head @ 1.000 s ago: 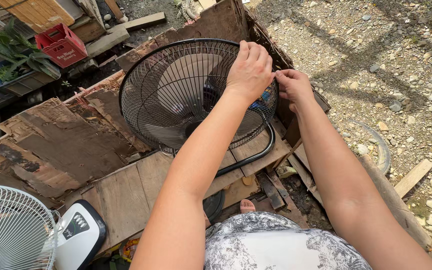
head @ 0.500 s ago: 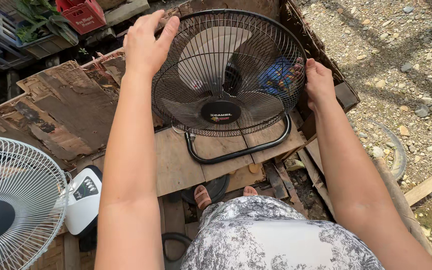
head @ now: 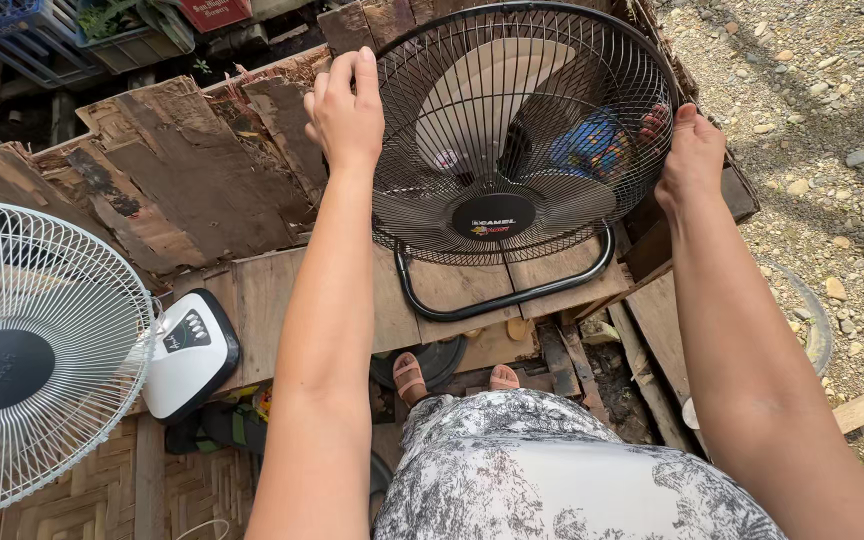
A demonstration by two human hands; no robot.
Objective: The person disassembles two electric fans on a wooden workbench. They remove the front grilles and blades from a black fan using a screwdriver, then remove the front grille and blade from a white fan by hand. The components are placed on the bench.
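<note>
Gripping the black floor fan [head: 522, 150] at upper centre of the frame, both hands hold its round wire guard. Left hand [head: 347, 105] rests on the left rim, fingers curled loosely over the wire. Right hand [head: 692, 155] clasps the right rim, fingers wrapped behind it. Fan stands tilted on its tubular base on worn wooden boards [head: 252, 290]. White fan [head: 37, 350] lies at lower left.

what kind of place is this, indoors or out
Likely an outdoor yard or makeshift repair spot: a black wire-grille floor fan sits on weathered scrap plywood boards, with sunlit gravel ground beside them and a white fan nearby.
</note>
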